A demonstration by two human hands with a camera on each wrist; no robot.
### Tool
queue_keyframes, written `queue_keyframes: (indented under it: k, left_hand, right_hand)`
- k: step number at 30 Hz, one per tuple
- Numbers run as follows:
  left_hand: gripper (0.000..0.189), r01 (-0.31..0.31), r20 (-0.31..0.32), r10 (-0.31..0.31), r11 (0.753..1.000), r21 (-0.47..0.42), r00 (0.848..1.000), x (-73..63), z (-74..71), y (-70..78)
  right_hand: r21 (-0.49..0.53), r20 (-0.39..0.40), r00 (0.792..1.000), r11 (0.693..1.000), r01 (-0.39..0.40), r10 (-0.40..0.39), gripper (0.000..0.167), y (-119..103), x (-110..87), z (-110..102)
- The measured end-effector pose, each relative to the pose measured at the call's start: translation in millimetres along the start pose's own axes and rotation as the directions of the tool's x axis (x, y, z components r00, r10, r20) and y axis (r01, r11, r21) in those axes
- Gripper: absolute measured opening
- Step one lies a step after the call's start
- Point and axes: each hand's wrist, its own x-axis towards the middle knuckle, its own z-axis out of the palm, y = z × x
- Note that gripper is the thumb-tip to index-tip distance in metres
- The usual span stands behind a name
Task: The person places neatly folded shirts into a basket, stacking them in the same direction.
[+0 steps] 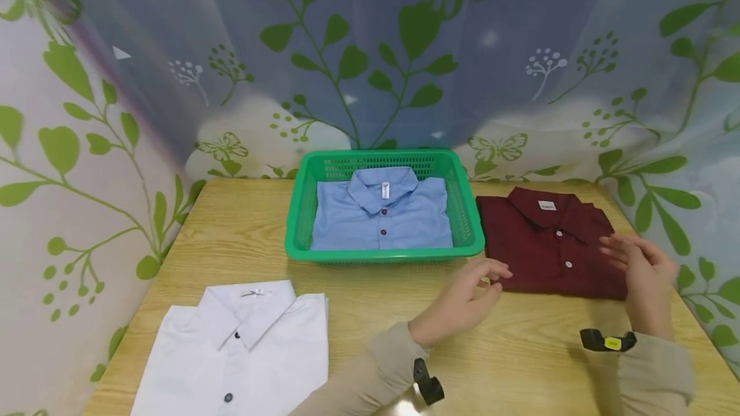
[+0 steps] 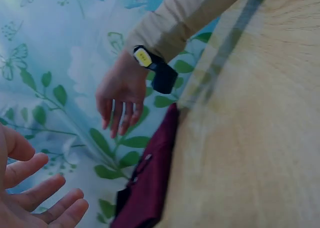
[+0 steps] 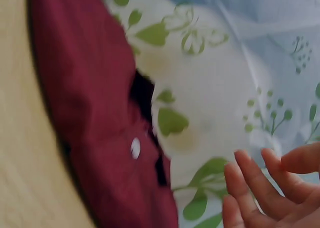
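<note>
We find the folded maroon shirt (image 1: pixel 528 259) lying flat on the wooden table (image 1: pixel 248 223), collar toward the back wall, just beside the right end of the green basket (image 1: pixel 378 254); whether the two touch, we cannot tell. Both hands are at this shirt and neither grips anything. Left hand (image 1: pixel 467 297): fingers loosely bent, near the shirt's near left corner. Right hand (image 1: pixel 649 280): fingers relaxed, palm turned inward, over the right edge in the head view. Both wrist views show a gap between fingers and cloth, so we see no contact. Elsewhere we note a folded light-blue shirt (image 1: pixel 347 230) inside the basket, and a white shirt (image 1: pixel 196 364) on the table at front left, collar toward the back. On handling, our judgement: the shirt is soft and wide, so its folds would keep best if the hands worked at opposite sides, fingers slipped under the bottom layer, thumbs light on top. Pinching only the upper layer would likely open the fold; pressure near the collar could crush it. We would keep both sides level and moving together, since one side leading would probably skew the stack or let the middle sag. The left side wants most care, we think: little room there, and a hurried sleeve edge could catch the basket's rim.
</note>
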Motion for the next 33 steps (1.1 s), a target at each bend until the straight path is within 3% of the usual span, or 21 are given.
queue_keyframes:
  k: [4,8,12,15,20,22,26,27,33]
  left_hand:
    - [0.027,0.103,0.009,-0.103,0.995,-0.008,0.995,-2.5,19.1,-11.3]
    - [0.033,0.190,-0.025,-0.191,0.982,-0.021,0.981,-2.1,37.4,-24.6]
    - [0.041,0.235,-0.051,-0.239,0.969,-0.073,0.970,-2.8,51.7,-35.7]
    - [0.045,0.265,-0.054,-0.267,0.963,-0.039,0.962,-5.0,59.0,-41.6]
    - [0.045,0.258,-0.043,-0.255,0.962,0.090,0.966,-9.4,62.6,-50.4]
    - [0.044,0.246,-0.036,-0.243,0.962,0.121,0.969,-10.3,62.0,-52.5]
    - [0.046,0.231,-0.025,-0.230,0.961,0.151,0.973,-11.2,61.8,-54.9]
    - [0.046,0.228,-0.024,-0.227,0.960,0.162,0.974,-11.4,61.6,-54.8]
    - [0.041,0.189,-0.063,-0.180,0.961,0.202,0.982,-10.8,62.0,-56.9]
  right_hand:
    - [-0.028,-0.158,0.987,0.999,-0.030,0.025,0.018,6,5.2,-12]
    - [-0.110,-0.259,0.966,0.993,-0.031,0.002,0.021,17,11.5,-27]
    - [-0.270,-0.306,0.951,0.961,-0.057,-0.030,0.023,31,17.0,-42]
    - [-0.337,-0.297,0.953,0.940,-0.052,-0.053,0.021,42,18.6,-50]
    - [-0.357,-0.266,0.960,0.934,-0.019,-0.082,0.016,56,17.9,-57]
    - [-0.441,-0.246,0.964,0.897,-0.023,-0.096,0.014,60,17.9,-60]
    - [-0.604,-0.216,0.970,0.795,-0.047,-0.107,0.021,65,17.6,-64]
    - [-0.617,-0.214,0.971,0.785,-0.047,-0.110,0.022,65,17.2,-64]
    - [-0.589,-0.239,0.966,0.806,-0.065,-0.097,0.019,62,17.4,-66]
